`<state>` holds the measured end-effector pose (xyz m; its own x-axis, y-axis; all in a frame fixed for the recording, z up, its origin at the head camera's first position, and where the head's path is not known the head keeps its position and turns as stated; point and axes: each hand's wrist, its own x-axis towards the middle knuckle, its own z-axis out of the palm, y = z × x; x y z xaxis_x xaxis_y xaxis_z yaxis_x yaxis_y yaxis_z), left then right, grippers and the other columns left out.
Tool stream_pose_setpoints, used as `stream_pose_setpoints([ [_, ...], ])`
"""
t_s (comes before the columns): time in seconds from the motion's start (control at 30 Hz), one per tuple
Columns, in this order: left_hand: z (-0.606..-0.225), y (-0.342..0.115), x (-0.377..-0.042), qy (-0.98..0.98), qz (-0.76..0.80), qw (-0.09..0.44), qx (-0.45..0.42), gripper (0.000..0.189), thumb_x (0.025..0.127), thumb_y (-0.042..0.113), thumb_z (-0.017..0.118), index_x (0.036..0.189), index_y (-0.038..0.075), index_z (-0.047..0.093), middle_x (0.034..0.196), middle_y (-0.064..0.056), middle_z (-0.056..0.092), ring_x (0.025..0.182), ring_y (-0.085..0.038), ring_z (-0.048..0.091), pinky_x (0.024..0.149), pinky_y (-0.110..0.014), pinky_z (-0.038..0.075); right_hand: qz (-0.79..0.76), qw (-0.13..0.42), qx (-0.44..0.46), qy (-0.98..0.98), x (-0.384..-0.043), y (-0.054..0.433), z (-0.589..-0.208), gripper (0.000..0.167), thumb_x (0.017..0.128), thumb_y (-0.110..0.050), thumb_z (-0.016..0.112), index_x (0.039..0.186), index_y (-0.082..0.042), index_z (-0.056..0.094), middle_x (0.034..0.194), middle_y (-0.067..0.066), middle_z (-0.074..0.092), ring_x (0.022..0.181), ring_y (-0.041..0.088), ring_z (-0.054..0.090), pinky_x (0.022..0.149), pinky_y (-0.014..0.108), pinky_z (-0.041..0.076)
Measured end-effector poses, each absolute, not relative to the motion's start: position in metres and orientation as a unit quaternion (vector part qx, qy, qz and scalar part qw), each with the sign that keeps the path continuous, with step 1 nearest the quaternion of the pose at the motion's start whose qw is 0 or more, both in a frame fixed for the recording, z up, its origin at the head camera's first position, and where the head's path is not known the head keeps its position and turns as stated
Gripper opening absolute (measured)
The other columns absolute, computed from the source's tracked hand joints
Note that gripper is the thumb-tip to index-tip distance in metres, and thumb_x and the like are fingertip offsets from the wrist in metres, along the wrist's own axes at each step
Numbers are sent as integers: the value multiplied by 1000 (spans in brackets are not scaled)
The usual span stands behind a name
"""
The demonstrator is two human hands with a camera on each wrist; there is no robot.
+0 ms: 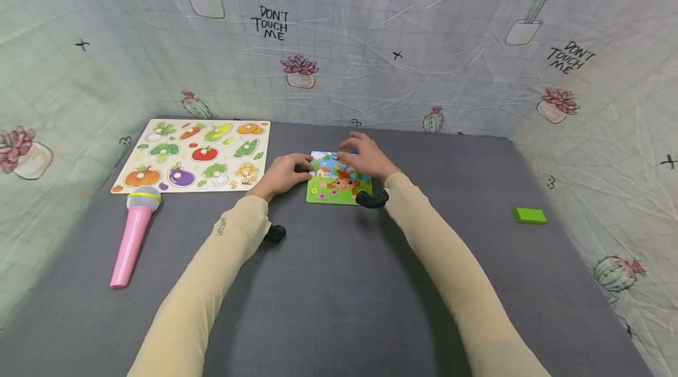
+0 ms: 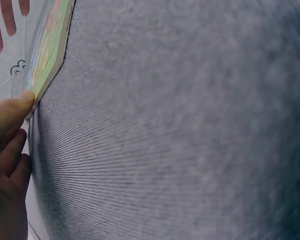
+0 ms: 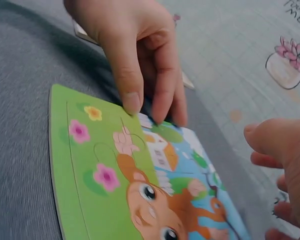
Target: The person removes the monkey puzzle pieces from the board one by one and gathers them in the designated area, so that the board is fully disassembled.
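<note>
A puzzle board [image 1: 323, 193] with a cartoon monkey, a house and flowers lies on the grey table in the head view. My left hand [image 1: 286, 174] is at its left edge; in the right wrist view the thumb and fingertips of this left hand [image 3: 140, 65] touch that edge. Over the upper right part of the board hovers my right hand [image 1: 366, 156], its fingers loosely bent and holding nothing. The right wrist view shows the right hand [image 3: 285, 165] apart from the board [image 3: 107, 200]. In the left wrist view, the left thumb [image 2: 12, 112] meets the board's edge.
A vegetable puzzle board [image 1: 229, 153] lies at the back left, with a pink toy microphone [image 1: 133, 236] in front of it. On the right is a green block [image 1: 529, 216]. A patterned cloth [image 1: 349, 30] hangs behind the grey table [image 1: 328, 294].
</note>
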<state>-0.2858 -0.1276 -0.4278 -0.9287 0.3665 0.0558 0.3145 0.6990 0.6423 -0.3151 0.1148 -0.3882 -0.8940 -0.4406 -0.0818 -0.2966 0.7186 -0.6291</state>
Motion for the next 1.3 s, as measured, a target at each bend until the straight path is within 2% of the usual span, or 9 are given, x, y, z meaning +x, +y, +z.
stream_pose_setpoints([
  [0.17, -430, -123, -288, 919, 354, 41, 168, 25, 92, 16, 69, 112, 2, 72, 140, -10, 55, 135, -29, 44, 114, -43, 32, -364, 117, -181, 906, -320, 105, -400, 37, 100, -37, 55, 128, -13, 61, 141, 8, 48, 131, 26, 44, 105, 45, 40],
  [0.3, -432, -119, -286, 916, 369, 34, 151, 25, 91, 19, 71, 110, 2, 73, 139, -10, 56, 134, -29, 44, 114, -43, 32, -393, 119, -159, 898, -321, 99, -408, 36, 99, -33, 58, 129, -12, 60, 128, 8, 57, 114, 25, 52, 96, 43, 46],
  [0.43, -432, -117, -285, 915, 379, 26, 139, 27, 90, 20, 73, 109, 2, 73, 138, -11, 56, 134, -29, 44, 113, -43, 32, -392, 116, -147, 901, -324, 94, -415, 39, 99, -30, 60, 132, -12, 59, 125, 9, 57, 109, 24, 53, 92, 42, 47],
  [0.6, -433, -116, -284, 915, 381, 21, 132, 27, 89, 19, 73, 110, 2, 73, 138, -11, 56, 134, -30, 44, 114, -43, 32, -364, 108, -151, 912, -326, 86, -420, 43, 97, -27, 63, 136, -10, 58, 132, 11, 55, 110, 24, 53, 92, 39, 48],
  [0.77, -433, -116, -281, 915, 381, 25, 132, 27, 90, 18, 73, 110, 1, 72, 139, -12, 55, 135, -31, 43, 114, -44, 32, -320, 98, -171, 927, -326, 79, -422, 43, 96, -27, 66, 134, -9, 60, 130, 10, 55, 111, 24, 54, 94, 37, 48],
  [0.97, -433, -116, -281, 915, 380, 24, 133, 27, 89, 18, 73, 109, 1, 72, 138, -12, 55, 134, -31, 44, 113, -44, 32, -290, 103, -180, 934, -323, 73, -419, 42, 97, -27, 64, 135, -10, 59, 130, 12, 50, 116, 27, 50, 99, 40, 44],
  [1.3, -432, -117, -281, 915, 379, 31, 132, 26, 88, 17, 74, 108, 1, 72, 137, -13, 56, 132, -32, 45, 111, -44, 35, -286, 127, -171, 934, -325, 70, -421, 43, 99, -28, 60, 138, -12, 54, 132, 13, 47, 120, 29, 42, 99, 42, 42],
])
